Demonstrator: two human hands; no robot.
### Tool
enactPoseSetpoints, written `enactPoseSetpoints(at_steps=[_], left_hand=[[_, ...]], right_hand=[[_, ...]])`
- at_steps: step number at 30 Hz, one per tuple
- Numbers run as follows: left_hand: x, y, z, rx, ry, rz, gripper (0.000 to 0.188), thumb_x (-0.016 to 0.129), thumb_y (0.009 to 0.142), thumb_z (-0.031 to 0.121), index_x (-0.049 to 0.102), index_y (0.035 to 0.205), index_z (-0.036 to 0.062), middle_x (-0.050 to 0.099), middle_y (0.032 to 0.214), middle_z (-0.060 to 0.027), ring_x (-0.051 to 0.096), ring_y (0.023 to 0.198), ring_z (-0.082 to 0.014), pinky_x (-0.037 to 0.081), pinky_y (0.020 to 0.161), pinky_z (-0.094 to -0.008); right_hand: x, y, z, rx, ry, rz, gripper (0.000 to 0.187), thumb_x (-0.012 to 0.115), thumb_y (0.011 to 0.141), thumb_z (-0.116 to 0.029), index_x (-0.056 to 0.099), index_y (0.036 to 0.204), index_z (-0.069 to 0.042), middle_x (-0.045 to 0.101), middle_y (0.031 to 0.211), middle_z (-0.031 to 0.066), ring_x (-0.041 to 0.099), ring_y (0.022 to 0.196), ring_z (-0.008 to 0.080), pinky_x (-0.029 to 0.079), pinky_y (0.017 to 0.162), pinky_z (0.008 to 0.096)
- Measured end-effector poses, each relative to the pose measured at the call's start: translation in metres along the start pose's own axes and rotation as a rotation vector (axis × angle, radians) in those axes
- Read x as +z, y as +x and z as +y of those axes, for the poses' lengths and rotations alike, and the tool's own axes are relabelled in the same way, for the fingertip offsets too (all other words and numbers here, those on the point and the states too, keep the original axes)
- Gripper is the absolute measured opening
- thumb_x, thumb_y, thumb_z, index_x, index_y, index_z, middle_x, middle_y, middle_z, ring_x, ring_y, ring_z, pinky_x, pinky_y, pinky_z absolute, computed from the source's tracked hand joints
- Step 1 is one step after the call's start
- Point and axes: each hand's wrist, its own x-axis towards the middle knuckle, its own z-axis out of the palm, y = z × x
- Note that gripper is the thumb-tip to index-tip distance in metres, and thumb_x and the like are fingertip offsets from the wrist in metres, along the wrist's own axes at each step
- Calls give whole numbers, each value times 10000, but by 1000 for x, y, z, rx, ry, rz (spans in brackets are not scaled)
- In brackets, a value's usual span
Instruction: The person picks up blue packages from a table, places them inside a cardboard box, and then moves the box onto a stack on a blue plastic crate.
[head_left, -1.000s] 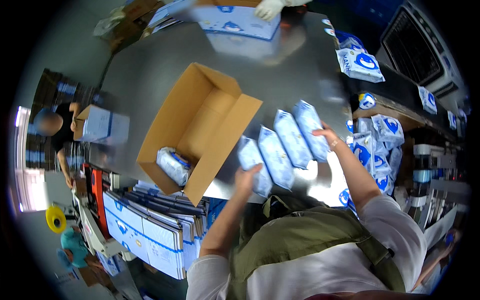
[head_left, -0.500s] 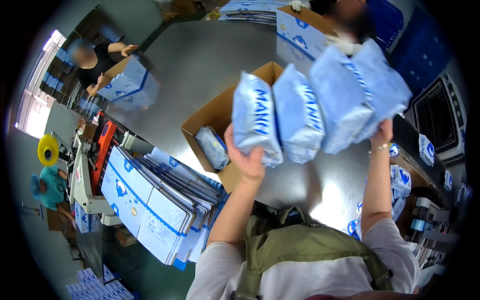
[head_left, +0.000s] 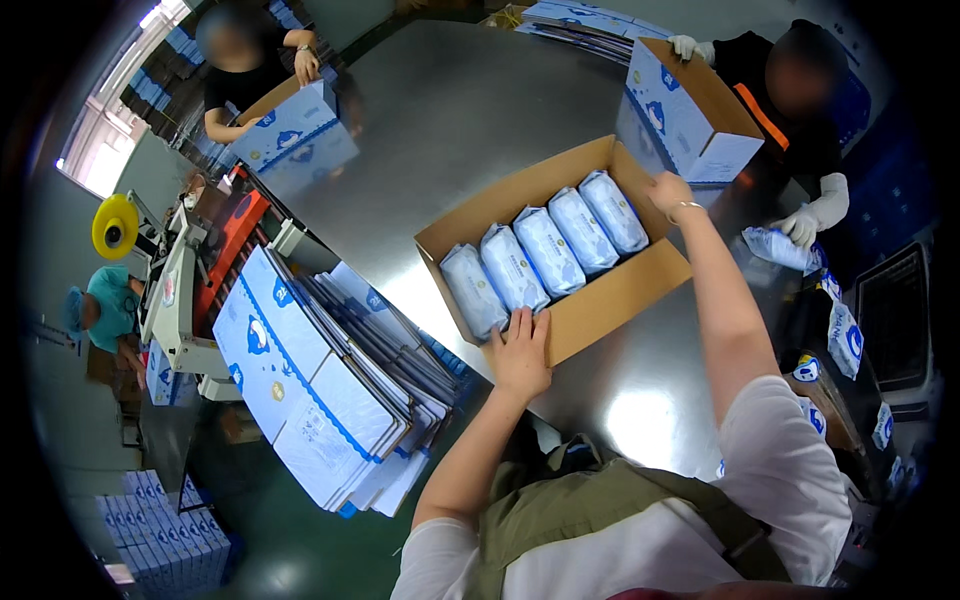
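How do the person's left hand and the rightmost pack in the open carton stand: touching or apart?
Apart: the head view shows the left hand at the near side of the carton, with other packs between it and the rightmost pack.

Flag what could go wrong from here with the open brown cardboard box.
1. The open brown cardboard box sits close to the near edge of the shiny grey metal table; pulled further, its corner might overhang.
2. The left hand lies by the ends of the pale-blue plastic-wrapped packs; pressing there could crease them.
3. The right hand is near a white-and-blue printed carton; a push away might bump it.
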Motion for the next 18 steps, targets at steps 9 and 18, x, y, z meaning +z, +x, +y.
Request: enactPoseSetpoints(at_steps=[9, 18], left_hand=[[-61, -42, -113, 142, 41, -67, 347, 587, 675, 60, 625, 1017, 104, 591, 1104, -79, 509, 1092, -274, 379, 927, -423], [-131, -176, -244, -623, 69, 439, 696, 785, 632, 239, 490, 1216, 1, 452, 1291, -216, 410, 1216, -361, 326, 1012, -458]], right_hand=[[79, -279, 148, 275, 1387, -483, 579, 636, 683, -65, 471, 1238, -31, 604, 1083, 79, 614, 946, 250, 510, 823, 376], [187, -330, 36, 344, 2086, -443, 593, 623, 740, -137, 432, 1297, -68, 532, 1233, 111, 503, 1141, 323, 438, 933, 474]])
